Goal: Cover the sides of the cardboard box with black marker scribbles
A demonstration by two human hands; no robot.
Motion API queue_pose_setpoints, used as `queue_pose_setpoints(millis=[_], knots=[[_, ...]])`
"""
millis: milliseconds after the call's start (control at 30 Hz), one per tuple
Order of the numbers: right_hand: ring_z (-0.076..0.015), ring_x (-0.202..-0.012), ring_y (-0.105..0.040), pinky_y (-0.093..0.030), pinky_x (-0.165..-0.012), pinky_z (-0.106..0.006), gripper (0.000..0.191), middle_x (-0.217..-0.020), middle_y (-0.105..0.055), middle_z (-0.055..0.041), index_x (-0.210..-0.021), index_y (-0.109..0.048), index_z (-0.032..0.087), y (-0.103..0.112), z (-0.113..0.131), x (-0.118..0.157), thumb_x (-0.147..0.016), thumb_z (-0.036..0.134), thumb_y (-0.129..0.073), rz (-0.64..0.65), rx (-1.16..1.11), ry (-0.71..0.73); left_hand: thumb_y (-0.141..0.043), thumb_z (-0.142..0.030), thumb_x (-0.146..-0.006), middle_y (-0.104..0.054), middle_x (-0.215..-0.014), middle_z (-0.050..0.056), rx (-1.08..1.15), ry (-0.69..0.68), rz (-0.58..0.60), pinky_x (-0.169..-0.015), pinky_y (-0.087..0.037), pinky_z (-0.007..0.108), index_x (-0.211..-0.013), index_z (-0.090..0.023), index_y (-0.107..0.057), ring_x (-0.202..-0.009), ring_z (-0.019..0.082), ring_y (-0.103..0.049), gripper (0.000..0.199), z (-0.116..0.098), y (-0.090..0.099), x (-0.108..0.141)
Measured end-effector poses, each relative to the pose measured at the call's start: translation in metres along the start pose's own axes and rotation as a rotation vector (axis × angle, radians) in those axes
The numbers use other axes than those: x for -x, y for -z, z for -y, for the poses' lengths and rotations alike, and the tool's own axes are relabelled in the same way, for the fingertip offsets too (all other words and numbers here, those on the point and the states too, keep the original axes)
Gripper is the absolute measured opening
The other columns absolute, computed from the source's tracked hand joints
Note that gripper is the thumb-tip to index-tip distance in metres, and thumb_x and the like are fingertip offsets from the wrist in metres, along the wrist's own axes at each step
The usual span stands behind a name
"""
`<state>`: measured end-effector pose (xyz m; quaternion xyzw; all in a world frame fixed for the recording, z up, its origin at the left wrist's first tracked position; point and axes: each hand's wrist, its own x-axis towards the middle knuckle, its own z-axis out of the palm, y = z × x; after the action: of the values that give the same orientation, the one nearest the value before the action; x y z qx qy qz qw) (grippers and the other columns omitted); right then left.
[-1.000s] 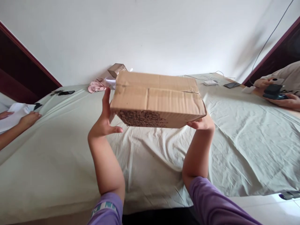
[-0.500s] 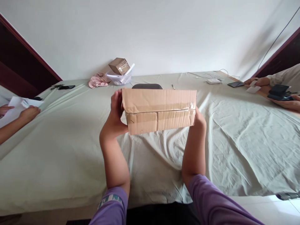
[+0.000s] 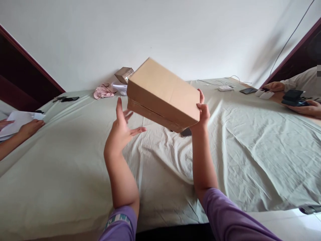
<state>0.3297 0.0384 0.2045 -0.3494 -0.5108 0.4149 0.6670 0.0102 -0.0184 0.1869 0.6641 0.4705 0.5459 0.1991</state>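
A brown cardboard box (image 3: 163, 92) is up in the air above the cloth-covered table, tilted with its right end lower. My right hand (image 3: 202, 112) grips that right end, its thumb on the near edge. Just off the box's left end, my left hand (image 3: 121, 125) has its fingers spread and holds nothing. Part of a dark flat object (image 3: 186, 132) shows on the cloth beneath the box; the rest is hidden.
Behind, by the wall, are a small carton (image 3: 123, 74), a plastic container (image 3: 120, 88) and a pink cloth (image 3: 104, 91). A phone (image 3: 70, 99) lies left. Another person's hand (image 3: 32, 128) holds papers at left; at right, a person holds a black object (image 3: 293, 98).
My left hand has let go of the box and opened. The box has turned and tilted in my right hand, showing a broad plain face instead of its taped side.
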Motion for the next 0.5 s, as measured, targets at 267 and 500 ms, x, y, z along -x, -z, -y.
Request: queue_pose_setpoints(millis=[267, 500], knots=[[-0.0420, -0.161, -0.047, -0.047, -0.129, -0.060, 0.120, -0.167, -0.048, -0.0154, -0.164, -0.040, 0.034, -0.024, -0.025, 0.012, -0.066, 0.095, -0.072, 0.154, 0.101, 0.334, -0.089, -0.087, -0.075, -0.053, -0.178, 0.010, 0.647, 0.133, -0.008, -0.111, -0.069, 0.050, -0.173, -0.051, -0.035, -0.157, 0.044, -0.061, 0.118, 0.006, -0.045, -0.013], [-0.0425, -0.154, -0.059, -0.053, -0.126, -0.061, 0.120, -0.166, -0.058, -0.0134, -0.167, -0.042, 0.036, 0.009, -0.021, -0.003, -0.071, 0.099, -0.075, 0.485, 0.046, 0.229, -0.103, -0.069, -0.065, -0.067, -0.159, 0.017, 0.478, -0.032, 0.022, -0.128, -0.053, 0.059, -0.169, -0.035, -0.046, -0.156, 0.045, -0.060, 0.123, -0.009, -0.027, -0.004]])
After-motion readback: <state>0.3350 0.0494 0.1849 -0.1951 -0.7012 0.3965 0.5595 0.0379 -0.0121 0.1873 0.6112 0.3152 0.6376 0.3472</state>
